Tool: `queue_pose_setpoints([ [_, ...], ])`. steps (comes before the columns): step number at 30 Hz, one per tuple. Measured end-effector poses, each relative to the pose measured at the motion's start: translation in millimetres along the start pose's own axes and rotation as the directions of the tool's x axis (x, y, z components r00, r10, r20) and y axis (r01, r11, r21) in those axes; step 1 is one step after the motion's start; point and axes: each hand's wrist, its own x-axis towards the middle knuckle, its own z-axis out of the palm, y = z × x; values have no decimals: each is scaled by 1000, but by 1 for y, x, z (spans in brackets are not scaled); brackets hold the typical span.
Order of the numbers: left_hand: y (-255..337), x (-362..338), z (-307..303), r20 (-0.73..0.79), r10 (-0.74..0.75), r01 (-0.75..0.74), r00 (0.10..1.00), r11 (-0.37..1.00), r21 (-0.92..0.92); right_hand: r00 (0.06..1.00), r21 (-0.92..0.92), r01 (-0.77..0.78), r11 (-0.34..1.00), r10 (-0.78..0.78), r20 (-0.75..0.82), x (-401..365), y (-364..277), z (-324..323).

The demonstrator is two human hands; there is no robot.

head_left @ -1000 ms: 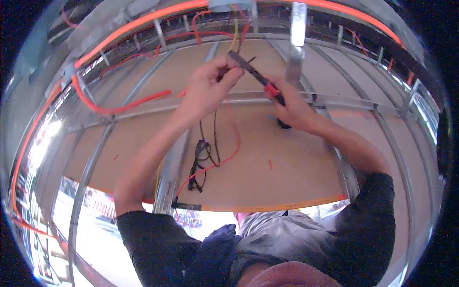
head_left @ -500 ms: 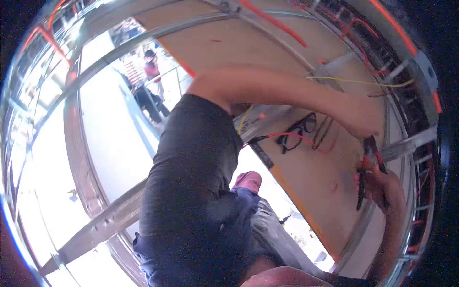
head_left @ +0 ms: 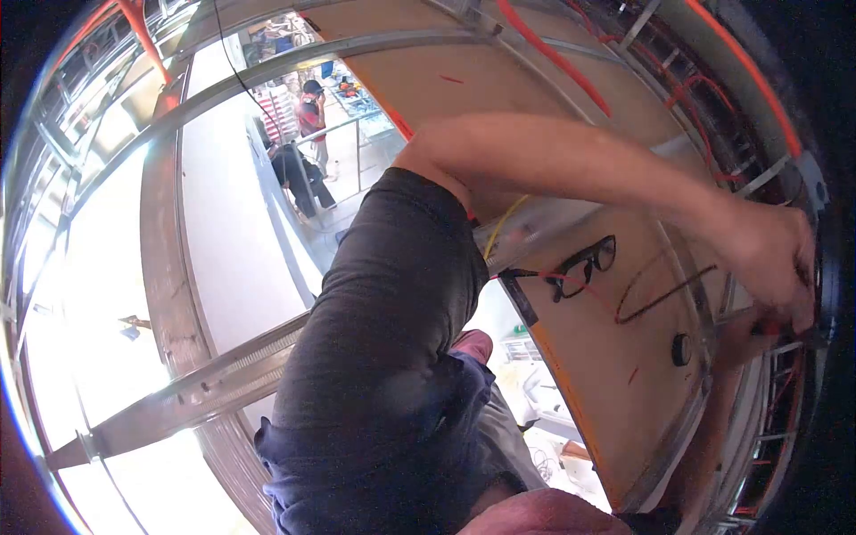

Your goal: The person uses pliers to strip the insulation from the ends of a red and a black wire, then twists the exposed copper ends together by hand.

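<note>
My left hand is at the far right, at the end of the bent arm crossing the view. Its fingers are curled closed beside the metal frame, and whatever they hold is hidden. Just below it, my right hand is blurred and mostly covered, so its fingers do not show. Black-framed glasses lie on the brown board. A thin dark cable and a black roll, perhaps tape, are also on the board, nearer my hands.
A metal beam runs across the lower left. Red conduit and a yellow wire pass near my arm. Below, through the opening, a person stands beside a railing. Metal framing with red cables lines the right edge.
Both hands have moved right toward the frame. The red-and-black pliers, earlier in my right hand with my left at their tip, no longer show clearly. The black roll has come into sight.
</note>
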Motion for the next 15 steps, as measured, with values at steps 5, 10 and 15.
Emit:
queue_pose_setpoints([
  [5,-1,7,5,40,-384,384,923,905,-183,987,44,9,999,-16,163,17,14,3],
  [10,-17,10,-24,-108,-89,113,990,963,243,692,721,-691,51,336,639,12,-78,-13],
  [15,-77,9,-40,97,-150,18,984,623,782,477,-79,-676,733,516,711,10,-189,-52],
])
